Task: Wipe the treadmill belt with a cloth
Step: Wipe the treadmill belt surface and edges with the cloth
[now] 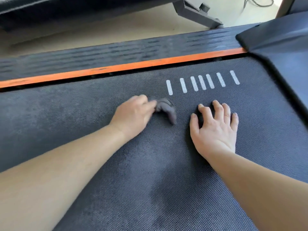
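Here the left hand [133,114] lies low on the dark, textured treadmill belt [150,180], its fingers [150,104] curled round one end of a small grey cloth [165,108]. The cloth is bunched and crumpled. It rests on the belt just to the right of the knuckles, and its free end trails toward the person. Hand and cloth are both somewhat blurred, so the exact grip cannot be told finger by finger. The right hand [215,129] rests flat on the belt near the cloth but not touching it, palm down, fingers straight and slightly spread, holding nothing. Both bare forearms reach in from the lower edge of the view. Just beyond the cloth and the right hand, a row of seven short white bars [194,83] is printed on the belt. Past them an orange strip [116,68] runs along the belt's far edge, and beyond it lies a ribbed black side rail [116,52]. At the right the belt meets a dark motor cover [275,35]. Beyond the treadmill is a pale floor [116,25], with a grey metal frame foot [196,12] and a dark cable [260,2] on it.
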Demonstrator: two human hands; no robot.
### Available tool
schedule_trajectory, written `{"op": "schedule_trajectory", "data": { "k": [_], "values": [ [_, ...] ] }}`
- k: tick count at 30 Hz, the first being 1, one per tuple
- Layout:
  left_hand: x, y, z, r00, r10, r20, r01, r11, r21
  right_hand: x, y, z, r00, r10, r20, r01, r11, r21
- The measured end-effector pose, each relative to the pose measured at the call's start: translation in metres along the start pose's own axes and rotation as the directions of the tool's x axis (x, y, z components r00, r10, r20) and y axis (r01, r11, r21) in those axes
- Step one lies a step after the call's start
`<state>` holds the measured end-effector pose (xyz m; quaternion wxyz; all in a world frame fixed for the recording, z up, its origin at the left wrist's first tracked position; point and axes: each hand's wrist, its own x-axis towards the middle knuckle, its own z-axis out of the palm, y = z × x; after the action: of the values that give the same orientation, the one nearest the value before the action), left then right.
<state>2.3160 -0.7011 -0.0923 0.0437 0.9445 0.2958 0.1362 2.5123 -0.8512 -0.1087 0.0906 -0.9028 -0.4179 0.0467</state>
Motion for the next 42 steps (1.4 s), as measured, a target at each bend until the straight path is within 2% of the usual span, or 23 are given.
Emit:
{"op": "schedule_trajectory", "data": {
  "k": [2, 3, 6, 8, 9, 11, 12, 13, 14, 17, 19, 21, 23, 24, 25, 27, 29, 30, 32, 34, 37, 40, 42],
  "values": [
    [-0.016, 0.025, 0.005, 0.991, -0.125, -0.047, 0.125, 0.992, -0.013, 0.000, 0.000, 0.001, 1.000, -0.003, 0.001, 0.003, 1.000, -0.003],
    [-0.032, 0.048, 0.006, 0.996, -0.086, -0.028, 0.084, 0.995, -0.061, 0.000, 0.000, 0.001, 1.000, -0.003, 0.002, 0.003, 1.000, -0.006],
    [-0.083, 0.091, -0.007, 0.965, 0.243, 0.103, -0.216, 0.951, -0.221, 0.001, 0.000, -0.001, 1.000, 0.003, 0.014, -0.003, 1.000, -0.005],
    [-0.078, 0.064, -0.012, 0.935, 0.332, 0.123, -0.315, 0.939, -0.138, 0.000, 0.000, -0.002, 1.000, -0.001, 0.006, 0.001, 1.000, 0.004],
    [-0.068, 0.047, -0.011, 0.957, 0.268, 0.109, -0.262, 0.963, -0.064, 0.000, 0.000, -0.002, 1.000, -0.006, 0.002, 0.006, 1.000, 0.004],
    [-0.050, 0.020, -0.009, 0.998, -0.040, -0.051, 0.041, 0.999, 0.009, -0.001, 0.000, -0.002, 1.000, -0.014, 0.006, 0.014, 1.000, -0.002],
    [-0.050, 0.022, -0.006, 0.979, -0.184, -0.091, 0.184, 0.983, -0.005, -0.002, 0.000, -0.002, 1.000, -0.014, 0.011, 0.014, 1.000, -0.005],
    [-0.056, 0.037, -0.001, 0.964, -0.245, -0.102, 0.242, 0.969, -0.042, -0.002, 0.000, -0.001, 1.000, -0.011, 0.014, 0.011, 1.000, -0.007],
    [-0.066, 0.058, 0.001, 0.974, -0.215, -0.070, 0.209, 0.974, -0.081, -0.002, 0.000, -0.001, 1.000, -0.008, 0.015, 0.008, 1.000, -0.006],
    [-0.100, 0.097, -0.009, 0.987, 0.134, 0.086, -0.114, 0.971, -0.208, -0.001, 0.000, -0.002, 1.000, -0.004, 0.018, 0.004, 1.000, -0.004],
    [-0.089, 0.069, -0.013, 0.970, 0.206, 0.131, -0.187, 0.972, -0.139, -0.001, 0.000, -0.002, 1.000, -0.002, 0.017, 0.002, 1.000, 0.003],
    [-0.064, 0.031, -0.009, 0.998, 0.022, 0.050, -0.022, 1.000, -0.019, -0.001, 0.000, -0.002, 1.000, -0.013, 0.016, 0.013, 1.000, 0.003],
    [-0.056, 0.028, -0.008, 0.977, -0.215, -0.016, 0.214, 0.976, -0.021, -0.001, 0.000, -0.002, 1.000, -0.018, 0.016, 0.018, 1.000, 0.002],
    [-0.061, 0.045, -0.007, 0.968, -0.252, -0.010, 0.251, 0.966, -0.055, -0.001, 0.000, -0.002, 1.000, -0.016, 0.015, 0.016, 1.000, 0.000],
    [-0.072, 0.069, -0.009, 0.974, -0.223, 0.033, 0.225, 0.970, -0.092, -0.002, 0.000, -0.001, 1.000, -0.012, 0.014, 0.013, 1.000, -0.002],
    [-0.094, 0.100, -0.016, 0.991, -0.018, 0.129, 0.041, 0.983, -0.179, -0.001, 0.000, 0.000, 1.000, -0.001, 0.011, 0.001, 1.000, -0.001],
    [-0.093, 0.084, -0.014, 0.980, 0.124, 0.155, -0.094, 0.977, -0.189, 0.001, -0.001, -0.001, 1.000, 0.002, 0.017, -0.002, 1.000, -0.002],
    [-0.083, 0.068, -0.012, 0.983, 0.119, 0.142, -0.097, 0.984, -0.150, 0.001, -0.001, -0.001, 1.000, 0.000, 0.019, 0.000, 1.000, -0.005],
    [-0.065, 0.048, -0.014, 0.994, -0.029, 0.101, 0.043, 0.989, -0.139, -0.001, 0.000, -0.001, 1.000, -0.011, 0.012, 0.011, 1.000, 0.000],
    [-0.059, 0.052, -0.019, 0.983, -0.132, 0.126, 0.158, 0.961, -0.228, -0.002, 0.000, -0.002, 1.000, -0.011, 0.008, 0.011, 1.000, 0.008],
    [-0.047, 0.049, -0.032, 0.935, -0.291, 0.202, 0.350, 0.852, -0.390, -0.002, -0.001, -0.001, 1.000, -0.008, -0.001, 0.008, 1.000, 0.014],
    [-0.037, 0.039, -0.040, 0.855, -0.362, 0.370, 0.460, 0.860, -0.222, -0.001, 0.000, -0.001, 1.000, -0.008, 0.002, 0.008, 1.000, 0.026],
    [-0.037, 0.047, -0.039, 0.848, -0.319, 0.424, 0.426, 0.885, -0.188, -0.002, -0.001, -0.002, 1.000, -0.006, 0.008, 0.005, 1.000, 0.025]
  ]
}}
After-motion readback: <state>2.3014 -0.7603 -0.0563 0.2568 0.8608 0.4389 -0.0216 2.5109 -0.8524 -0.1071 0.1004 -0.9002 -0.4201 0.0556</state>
